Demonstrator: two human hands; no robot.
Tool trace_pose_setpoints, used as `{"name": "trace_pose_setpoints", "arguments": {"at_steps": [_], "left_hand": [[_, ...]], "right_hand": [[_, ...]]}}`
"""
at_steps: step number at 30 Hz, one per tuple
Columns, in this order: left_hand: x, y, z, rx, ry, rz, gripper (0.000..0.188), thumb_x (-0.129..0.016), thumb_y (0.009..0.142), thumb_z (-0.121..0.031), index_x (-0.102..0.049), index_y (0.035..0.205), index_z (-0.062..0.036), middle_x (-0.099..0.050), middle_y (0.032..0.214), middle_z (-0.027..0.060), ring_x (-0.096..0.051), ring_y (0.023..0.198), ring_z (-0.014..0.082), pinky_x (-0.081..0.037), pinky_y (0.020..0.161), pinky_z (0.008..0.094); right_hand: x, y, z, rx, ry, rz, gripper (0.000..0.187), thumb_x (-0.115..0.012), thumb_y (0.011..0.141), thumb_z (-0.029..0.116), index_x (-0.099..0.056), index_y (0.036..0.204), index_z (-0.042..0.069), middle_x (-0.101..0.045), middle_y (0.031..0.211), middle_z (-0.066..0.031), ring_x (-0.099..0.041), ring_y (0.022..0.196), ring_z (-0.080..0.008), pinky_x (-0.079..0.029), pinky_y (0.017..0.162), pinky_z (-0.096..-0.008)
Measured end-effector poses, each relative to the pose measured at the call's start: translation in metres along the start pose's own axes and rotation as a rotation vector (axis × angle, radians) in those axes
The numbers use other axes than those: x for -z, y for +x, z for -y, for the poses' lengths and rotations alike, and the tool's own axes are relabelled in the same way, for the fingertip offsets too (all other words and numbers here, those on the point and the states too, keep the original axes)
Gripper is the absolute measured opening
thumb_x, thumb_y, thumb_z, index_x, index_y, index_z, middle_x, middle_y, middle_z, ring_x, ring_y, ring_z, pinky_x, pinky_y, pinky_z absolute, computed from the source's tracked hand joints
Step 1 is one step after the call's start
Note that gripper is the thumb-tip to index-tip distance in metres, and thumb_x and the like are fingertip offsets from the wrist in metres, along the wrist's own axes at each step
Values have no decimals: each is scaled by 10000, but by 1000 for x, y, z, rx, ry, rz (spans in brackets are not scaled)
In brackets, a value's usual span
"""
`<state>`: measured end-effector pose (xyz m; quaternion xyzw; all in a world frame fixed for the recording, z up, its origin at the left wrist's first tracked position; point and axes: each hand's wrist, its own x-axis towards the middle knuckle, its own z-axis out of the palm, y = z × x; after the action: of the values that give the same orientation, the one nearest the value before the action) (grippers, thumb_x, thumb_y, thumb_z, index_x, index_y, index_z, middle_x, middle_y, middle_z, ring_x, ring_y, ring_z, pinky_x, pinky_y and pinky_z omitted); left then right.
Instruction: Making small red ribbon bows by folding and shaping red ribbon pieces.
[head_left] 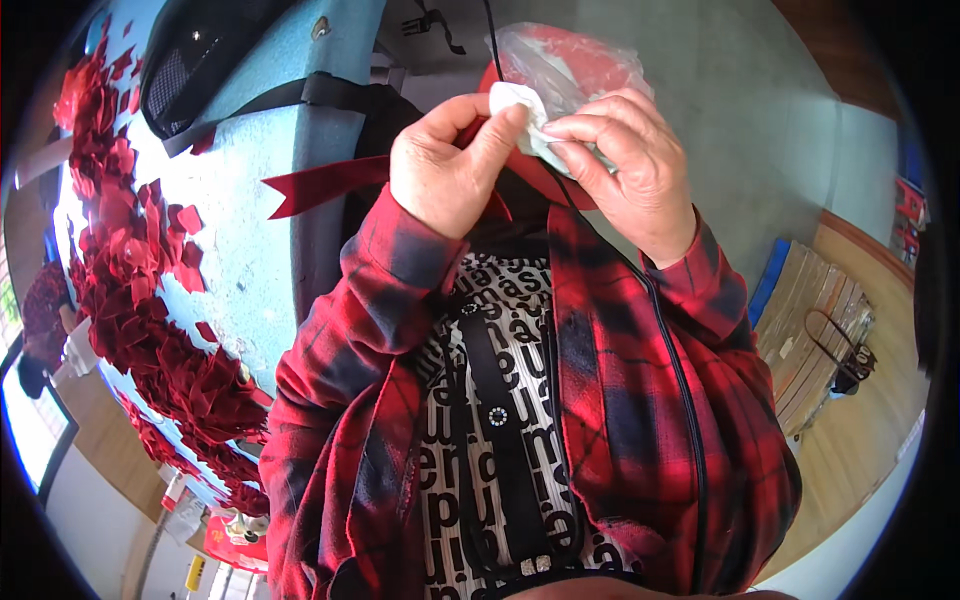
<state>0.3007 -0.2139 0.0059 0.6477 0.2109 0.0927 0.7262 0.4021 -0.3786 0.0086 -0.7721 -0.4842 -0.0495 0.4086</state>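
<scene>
The left hand and right hand pinch a soft white piece, seemingly working it over; the next move calls for light, even pressure.

A tissue-like piece sat between my left grip and my right grip, both touching it. A plastic bag showed behind them. A ribbon stuck out leftward from behind my left wrist, toward the tabletop at my left. On that tabletop, petals spread along the outer side and a mesh bag rested at the far end. Flat cartons were stacked to my right.
</scene>
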Motion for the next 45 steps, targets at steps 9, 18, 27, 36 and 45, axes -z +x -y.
{"name": "trace_pose_setpoints", "arguments": {"at_steps": [9,18,27,36,45], "left_hand": [[30,-3,-18,160,-407,-93,199,-697,964,-221,-703,937,-24,-583,716,-55,-473,605,25,-369,568,191],[53,-40,-65,157,-637,129,181,-649,972,-181,-673,1025,-9,-548,699,-36,-422,554,49,-325,513,232],[67,-74,-93,-208,-389,213,230,-706,925,-183,-680,1065,-2,-684,853,36,-559,646,84,-440,582,255],[74,-83,-93,-305,-342,196,201,-715,918,-185,-678,1057,-45,-686,863,34,-532,633,91,-417,572,255],[77,-84,-92,-380,-338,257,177,-724,911,-187,-675,1049,-88,-687,873,32,-506,621,98,-394,561,255]], "right_hand": [[22,3,9,-285,250,-39,103,-740,876,78,-720,974,53,-671,856,-15,-609,777,-128,-481,701,-282],[25,24,23,-172,1552,142,68,-625,945,112,-646,971,52,-614,1022,-83,-544,980,-194,-449,831,-323],[9,46,76,243,1578,449,71,-624,939,105,-642,976,48,-611,1018,-86,-544,969,-192,-451,824,-321],[24,45,95,313,1557,521,76,-623,932,99,-638,982,44,-609,1013,-89,-545,959,-190,-453,817,-319],[35,44,104,352,1537,539,82,-622,926,93,-635,987,39,-606,1009,-92,-545,948,-188,-455,811,-318]]}}
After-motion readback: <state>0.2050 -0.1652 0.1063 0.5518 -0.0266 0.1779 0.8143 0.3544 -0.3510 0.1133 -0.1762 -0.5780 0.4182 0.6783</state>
